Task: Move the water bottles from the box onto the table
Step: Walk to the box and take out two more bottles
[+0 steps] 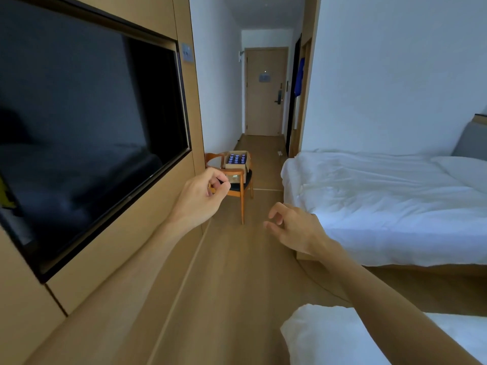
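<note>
1. Well, nothing has been moved as far as this view shows: the cardboard box (236, 161) sits on the seat of a wooden chair (238, 184) down the room, flaps open, bottles inside.
2. Inside it the water bottles (236, 159) stand upright in rows, only their blue caps showing; I count roughly a dozen caps, three across and about four deep (too small and far off to be sure of the exact number).
3. Both hands are out in front and well short of the box. The left hand (203, 192) has its fingers curled in, thumb meeting the fingertips, and I see nothing between them.
4. The right hand (292, 227) is lower and nearer the bed, fingers loosely bent and spread, holding nothing.
5. Count of the rest: one box, one chair, one dark wall screen (87, 133) on the left, two beds with white covers (one (382, 201) on the right, the corner of another (316, 335) at the bottom), one door (264, 92) at the end of the corridor.
6. No table is in view, so where the bottles go cannot be told from here.
7. My read: the job is at its very start. Reaching the chair comes first, and every bottle is left to lift out and carry over.
</note>
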{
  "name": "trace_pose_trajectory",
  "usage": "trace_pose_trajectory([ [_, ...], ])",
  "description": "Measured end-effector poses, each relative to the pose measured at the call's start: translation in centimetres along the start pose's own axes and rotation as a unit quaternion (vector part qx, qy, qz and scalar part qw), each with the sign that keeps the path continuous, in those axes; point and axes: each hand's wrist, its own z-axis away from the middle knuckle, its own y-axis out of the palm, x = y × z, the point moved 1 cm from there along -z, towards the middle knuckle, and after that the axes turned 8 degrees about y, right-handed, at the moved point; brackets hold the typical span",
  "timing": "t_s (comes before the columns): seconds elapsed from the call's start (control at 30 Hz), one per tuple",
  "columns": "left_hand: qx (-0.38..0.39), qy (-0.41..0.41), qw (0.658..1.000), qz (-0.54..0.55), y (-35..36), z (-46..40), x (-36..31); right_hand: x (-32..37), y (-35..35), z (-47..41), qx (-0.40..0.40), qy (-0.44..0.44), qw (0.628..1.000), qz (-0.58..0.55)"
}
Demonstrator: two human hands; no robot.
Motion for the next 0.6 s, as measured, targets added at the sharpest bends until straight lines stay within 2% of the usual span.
trace_pose_trajectory([
  [0.23,-0.021,0.02,1.0,0.009,4.5,-10.8,8.8,-3.6,3.5,-13.3,-0.007,0.001,1.0,0.009],
  [0.6,0.001,0.039,0.999,0.01,10.5,-28.5,21.7,-8.9,7.4,-33.1,-0.023,0.043,0.999,0.02],
])
